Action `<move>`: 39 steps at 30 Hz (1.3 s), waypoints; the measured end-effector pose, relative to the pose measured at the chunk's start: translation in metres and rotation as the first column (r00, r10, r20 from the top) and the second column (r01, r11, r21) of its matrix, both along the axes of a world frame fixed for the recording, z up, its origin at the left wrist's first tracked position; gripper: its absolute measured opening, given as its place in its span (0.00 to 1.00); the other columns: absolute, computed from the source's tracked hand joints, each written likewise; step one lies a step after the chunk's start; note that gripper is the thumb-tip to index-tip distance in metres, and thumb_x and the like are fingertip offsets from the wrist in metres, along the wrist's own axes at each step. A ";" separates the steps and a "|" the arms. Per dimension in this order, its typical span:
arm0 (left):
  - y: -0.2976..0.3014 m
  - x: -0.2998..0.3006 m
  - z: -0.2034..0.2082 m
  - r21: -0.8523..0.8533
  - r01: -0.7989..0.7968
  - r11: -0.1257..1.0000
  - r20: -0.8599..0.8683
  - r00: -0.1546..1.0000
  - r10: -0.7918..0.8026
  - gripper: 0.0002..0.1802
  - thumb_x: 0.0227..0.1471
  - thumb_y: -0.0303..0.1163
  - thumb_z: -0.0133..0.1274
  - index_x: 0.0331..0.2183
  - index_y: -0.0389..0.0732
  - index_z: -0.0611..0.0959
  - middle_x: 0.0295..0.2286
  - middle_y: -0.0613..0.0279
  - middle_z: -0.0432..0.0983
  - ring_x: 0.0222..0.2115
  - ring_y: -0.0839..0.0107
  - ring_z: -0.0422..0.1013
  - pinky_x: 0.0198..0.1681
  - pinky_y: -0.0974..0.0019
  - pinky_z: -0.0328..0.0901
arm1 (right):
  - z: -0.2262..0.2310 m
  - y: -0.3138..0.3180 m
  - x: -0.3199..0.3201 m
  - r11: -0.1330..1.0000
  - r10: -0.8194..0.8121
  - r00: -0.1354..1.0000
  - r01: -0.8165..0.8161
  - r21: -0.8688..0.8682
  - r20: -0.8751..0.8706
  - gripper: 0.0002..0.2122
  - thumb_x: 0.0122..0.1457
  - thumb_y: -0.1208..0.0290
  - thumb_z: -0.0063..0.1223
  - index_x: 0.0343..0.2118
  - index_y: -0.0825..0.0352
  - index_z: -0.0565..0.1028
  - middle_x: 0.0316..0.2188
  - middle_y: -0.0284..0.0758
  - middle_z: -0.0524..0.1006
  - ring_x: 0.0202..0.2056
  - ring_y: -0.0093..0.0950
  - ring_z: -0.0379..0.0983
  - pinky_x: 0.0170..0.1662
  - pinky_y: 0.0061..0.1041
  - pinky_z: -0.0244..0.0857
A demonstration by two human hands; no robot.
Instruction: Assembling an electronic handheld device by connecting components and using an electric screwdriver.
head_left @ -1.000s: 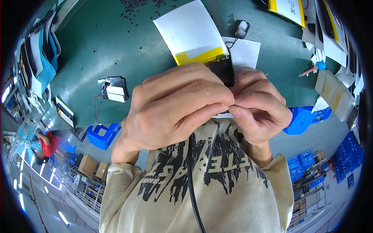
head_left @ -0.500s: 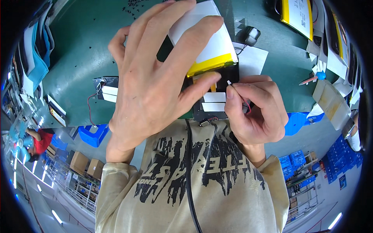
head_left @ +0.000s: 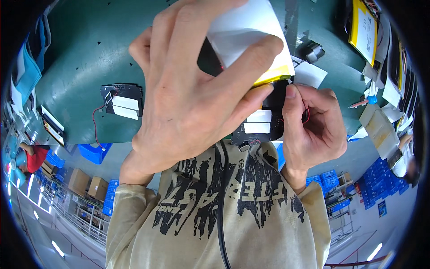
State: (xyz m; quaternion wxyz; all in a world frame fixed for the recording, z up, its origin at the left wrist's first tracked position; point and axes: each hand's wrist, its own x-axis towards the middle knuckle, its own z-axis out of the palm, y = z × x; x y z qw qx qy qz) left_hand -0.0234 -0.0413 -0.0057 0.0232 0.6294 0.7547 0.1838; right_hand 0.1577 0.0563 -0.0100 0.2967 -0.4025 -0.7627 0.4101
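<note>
- Across the upper part of the view stretches a green table (head_left: 74,96), the work gathered along its near edge.
- Just before that edge is the person's beige top (head_left: 264,233), printed in black, a black cable (head_left: 221,210) running down its front.
- Below the table's left side shows a blue plastic stool (head_left: 93,154).
- The left hand (head_left: 179,98) is spread wide, forefinger laid over a white pack and thumb well apart from it, near the pack's lower edge; how firmly it presses cannot be told.
- That white pack (head_left: 251,24) lies at a slant under the left fingers, a yellow strip (head_left: 283,71) along its near edge.
- The right hand (head_left: 316,119) is drawn in, thumb and forefinger closed together at the tips on a small connector.
- Between the hands, nearer the person than the pack, sits a dark board (head_left: 277,127) bearing two white labels (head_left: 257,116).
- Well to the left rests a second dark board (head_left: 134,91), likewise labelled, a red lead trailing toward the table edge.
- Beyond the right hand lies a white sheet (head_left: 311,75), a small black-cased part (head_left: 315,51) just beside it.
- A thin red wire (head_left: 307,114) loops by the right fingers.
- Smallest is the whitish connector (head_left: 290,81), at the pack's near right corner; whether it is seated cannot be told.
</note>
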 end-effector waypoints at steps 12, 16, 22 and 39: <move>0.001 0.000 -0.013 0.076 -0.104 0.992 0.128 0.987 0.094 0.31 0.29 0.39 0.72 0.43 0.48 0.87 0.55 0.53 0.70 0.51 0.54 0.69 0.52 0.53 0.62 | 0.017 -0.002 -0.010 0.999 -0.038 0.979 0.031 0.041 0.201 0.07 0.50 0.86 0.66 0.27 0.72 0.77 0.21 0.30 0.75 0.21 0.16 0.66 0.24 0.15 0.59; 0.002 0.000 -0.016 0.093 -0.130 0.987 0.166 0.980 0.114 0.31 0.29 0.39 0.72 0.43 0.48 0.87 0.54 0.52 0.70 0.50 0.53 0.69 0.52 0.53 0.62 | 0.027 0.003 -0.013 0.999 -0.022 0.955 0.028 -0.016 0.295 0.06 0.50 0.87 0.65 0.26 0.72 0.76 0.22 0.30 0.75 0.22 0.16 0.67 0.26 0.15 0.58; -0.010 -0.008 -0.015 0.114 -0.150 0.982 0.216 0.969 0.123 0.31 0.28 0.39 0.73 0.42 0.47 0.87 0.54 0.51 0.70 0.50 0.52 0.69 0.52 0.53 0.63 | 0.028 0.006 -0.010 0.997 -0.012 0.968 0.031 -0.070 0.250 0.06 0.51 0.87 0.65 0.26 0.74 0.76 0.23 0.30 0.76 0.22 0.16 0.67 0.27 0.15 0.59; 0.003 0.005 -0.014 0.194 -0.157 0.968 0.325 0.941 0.088 0.32 0.25 0.39 0.73 0.40 0.44 0.88 0.52 0.47 0.71 0.49 0.50 0.70 0.51 0.53 0.64 | 0.048 0.017 -0.028 0.993 0.050 0.890 0.003 -0.117 0.454 0.06 0.49 0.84 0.65 0.25 0.70 0.76 0.21 0.29 0.76 0.23 0.14 0.69 0.27 0.14 0.62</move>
